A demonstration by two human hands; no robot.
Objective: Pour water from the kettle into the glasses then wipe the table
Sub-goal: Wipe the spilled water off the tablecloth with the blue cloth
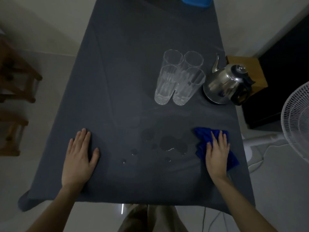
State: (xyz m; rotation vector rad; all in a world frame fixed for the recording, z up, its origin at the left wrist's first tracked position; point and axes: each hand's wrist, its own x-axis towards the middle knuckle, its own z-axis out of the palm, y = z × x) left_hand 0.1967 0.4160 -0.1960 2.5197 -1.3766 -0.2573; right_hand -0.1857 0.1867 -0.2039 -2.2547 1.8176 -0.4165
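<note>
Several tall clear glasses [178, 77] stand grouped on the dark grey tablecloth [117, 81]. A shiny steel kettle [225, 84] sits just to their right near the table's edge. Water puddles [172, 144] and small drops lie on the cloth at the near centre. My right hand [217, 154] lies flat on a crumpled blue cloth [203, 136], pressing it onto the table right of the puddles. My left hand [80, 156] rests flat on the cloth at the near left, fingers spread, holding nothing.
A white fan [297, 118] stands to the right of the table. A cardboard box [247, 64] sits behind the kettle. Wooden furniture [15, 81] is at the left. A blue container [195, 1] is at the table's far end.
</note>
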